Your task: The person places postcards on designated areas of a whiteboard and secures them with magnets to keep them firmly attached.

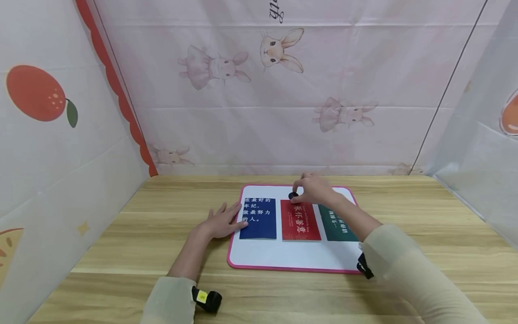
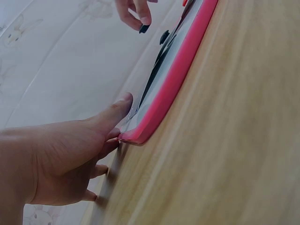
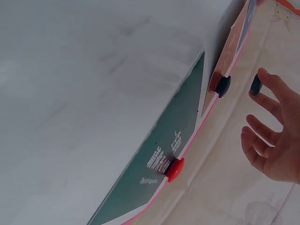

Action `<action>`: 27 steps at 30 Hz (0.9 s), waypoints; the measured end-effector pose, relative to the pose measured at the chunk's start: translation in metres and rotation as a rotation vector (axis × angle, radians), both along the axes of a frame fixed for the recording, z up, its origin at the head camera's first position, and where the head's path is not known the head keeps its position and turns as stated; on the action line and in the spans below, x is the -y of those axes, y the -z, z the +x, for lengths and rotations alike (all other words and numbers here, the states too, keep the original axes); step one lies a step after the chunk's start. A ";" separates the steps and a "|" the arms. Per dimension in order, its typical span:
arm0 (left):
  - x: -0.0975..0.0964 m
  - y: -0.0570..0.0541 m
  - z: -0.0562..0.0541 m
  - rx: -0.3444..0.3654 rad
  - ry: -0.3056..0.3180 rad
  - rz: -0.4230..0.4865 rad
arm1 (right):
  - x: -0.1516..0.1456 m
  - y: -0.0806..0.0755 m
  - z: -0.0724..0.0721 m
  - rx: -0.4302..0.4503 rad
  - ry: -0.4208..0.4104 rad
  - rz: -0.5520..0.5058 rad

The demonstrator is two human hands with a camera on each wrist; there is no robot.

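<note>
A whiteboard (image 1: 267, 258) with a pink frame carries three cards: a blue card (image 1: 259, 227), a red card (image 1: 301, 225) and a green card (image 1: 340, 229). Between thumb and index finger my right hand (image 1: 317, 189) pinches a small black magnet (image 3: 256, 85), held off the board above the red card's top edge. Another black magnet (image 3: 223, 86) sits on the red card's edge, and a red magnet (image 3: 176, 169) on the green card's. My left hand (image 1: 220, 222) lies at the board's left edge, fingers spread, thumb over the blue card's left side.
The board lies on a wood-grain table (image 1: 259, 292). Behind it rises a pale curtain (image 1: 259, 135) printed with rabbits, and a side curtain with fruit prints (image 1: 36, 92) stands at the left. Each wrist wears a black strap with a camera (image 1: 208, 300).
</note>
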State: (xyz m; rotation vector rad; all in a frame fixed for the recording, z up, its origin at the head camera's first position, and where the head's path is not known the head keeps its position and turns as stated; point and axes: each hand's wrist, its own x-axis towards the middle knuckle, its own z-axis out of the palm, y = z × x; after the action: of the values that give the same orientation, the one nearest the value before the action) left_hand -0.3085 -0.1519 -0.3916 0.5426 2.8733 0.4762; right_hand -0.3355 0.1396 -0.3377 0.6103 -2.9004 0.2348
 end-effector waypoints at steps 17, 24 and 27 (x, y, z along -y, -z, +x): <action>0.001 -0.002 0.001 -0.004 0.006 0.002 | 0.024 -0.004 -0.002 0.001 -0.068 -0.011; 0.000 -0.002 0.002 0.001 -0.002 -0.003 | 0.033 -0.003 -0.007 0.023 -0.054 0.005; -0.001 -0.003 0.001 0.002 -0.006 -0.005 | 0.036 -0.002 -0.010 0.016 -0.051 0.025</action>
State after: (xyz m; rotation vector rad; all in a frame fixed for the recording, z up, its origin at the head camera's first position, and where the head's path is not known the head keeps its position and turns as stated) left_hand -0.3071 -0.1511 -0.3890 0.5327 2.8741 0.4707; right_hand -0.3452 0.1031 -0.3355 0.6910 -2.9101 0.2108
